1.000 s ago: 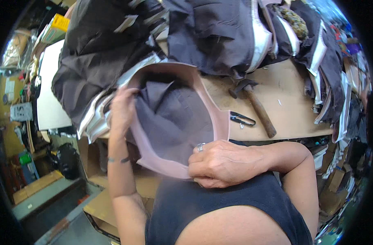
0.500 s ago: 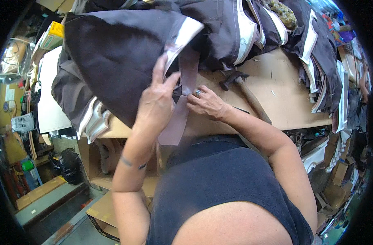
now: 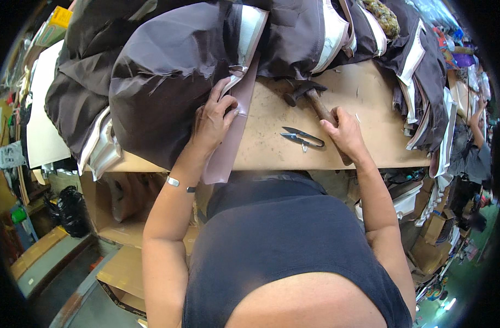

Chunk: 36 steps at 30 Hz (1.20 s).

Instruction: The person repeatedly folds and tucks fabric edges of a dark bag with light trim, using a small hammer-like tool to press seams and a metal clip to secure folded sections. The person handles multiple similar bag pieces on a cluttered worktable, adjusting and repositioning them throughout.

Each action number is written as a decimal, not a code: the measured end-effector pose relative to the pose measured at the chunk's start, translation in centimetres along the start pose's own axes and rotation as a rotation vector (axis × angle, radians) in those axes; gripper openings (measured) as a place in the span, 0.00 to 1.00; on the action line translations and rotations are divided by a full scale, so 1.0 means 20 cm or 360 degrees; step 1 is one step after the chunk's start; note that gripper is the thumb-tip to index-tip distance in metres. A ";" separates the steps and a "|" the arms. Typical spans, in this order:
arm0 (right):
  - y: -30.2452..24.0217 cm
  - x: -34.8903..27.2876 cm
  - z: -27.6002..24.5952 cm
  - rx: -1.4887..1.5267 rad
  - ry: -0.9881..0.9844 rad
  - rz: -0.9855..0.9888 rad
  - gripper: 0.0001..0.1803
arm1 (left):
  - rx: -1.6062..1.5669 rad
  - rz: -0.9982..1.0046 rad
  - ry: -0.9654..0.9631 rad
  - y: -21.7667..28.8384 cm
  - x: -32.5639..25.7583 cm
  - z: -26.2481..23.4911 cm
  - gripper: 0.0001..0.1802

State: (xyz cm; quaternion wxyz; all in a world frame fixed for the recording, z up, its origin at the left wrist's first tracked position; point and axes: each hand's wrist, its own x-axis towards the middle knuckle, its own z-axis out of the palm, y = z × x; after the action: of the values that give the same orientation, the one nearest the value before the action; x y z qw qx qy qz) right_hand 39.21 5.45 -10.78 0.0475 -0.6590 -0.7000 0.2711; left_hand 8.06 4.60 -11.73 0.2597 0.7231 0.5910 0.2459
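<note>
A large dark brown fabric piece with a white edge band lies bunched on the worktable. At the lower end of that band my left hand pinches the edge with bent fingers. Beneath them runs a flat mauve strip, which hangs past the table's front edge. To the right, my right hand is closed round the wooden handle of a hammer, whose dark head points away from me. Small black thread snips lie on the tabletop between my hands.
More dark fabric pieces with white edges are heaped along the back and right of the table. A white sheet stands at the left. Below are an open cardboard box and a black plastic bag. Another person's arm shows far right.
My right hand has left the mauve strip and taken hold of the hammer handle. The snips have come into view on the table. My left hand stays at the fabric edge, its fingers now bent.
</note>
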 end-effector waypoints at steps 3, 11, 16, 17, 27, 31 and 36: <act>-0.06 0.02 -0.03 0.0721 -0.0200 0.0037 0.23 | -0.0021 -0.0089 0.0043 0.01 0.00 0.00 0.10; -0.44 -0.04 -0.04 0.0130 0.0340 -0.0946 0.33 | -0.0054 -0.0146 0.0021 -0.02 0.00 0.00 0.10; -0.40 0.04 0.10 -0.0362 0.0372 -0.1145 0.32 | -0.0064 -0.0140 0.0040 -0.02 0.01 0.02 0.10; -0.40 0.06 0.09 -0.0348 0.0371 -0.1136 0.32 | -0.0060 -0.0130 0.0058 -0.02 0.00 0.02 0.10; -0.41 0.06 0.08 -0.0074 0.0396 -0.1069 0.32 | -0.0020 -0.0075 0.0105 -0.04 0.00 0.03 0.10; -0.37 0.00 0.14 -0.0053 0.0331 -0.1206 0.33 | -0.0025 -0.0119 0.0090 -0.02 -0.01 0.03 0.10; -0.43 -0.06 0.09 0.0084 0.0409 -0.1155 0.34 | -0.0039 -0.0139 0.0067 -0.02 0.00 0.03 0.09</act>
State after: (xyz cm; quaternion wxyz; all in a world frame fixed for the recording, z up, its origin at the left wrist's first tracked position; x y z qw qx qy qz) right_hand 30.91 3.86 -8.24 0.2445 -0.3955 -0.8689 0.1697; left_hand 8.15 4.55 -12.36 0.2666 0.6880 0.6242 0.2569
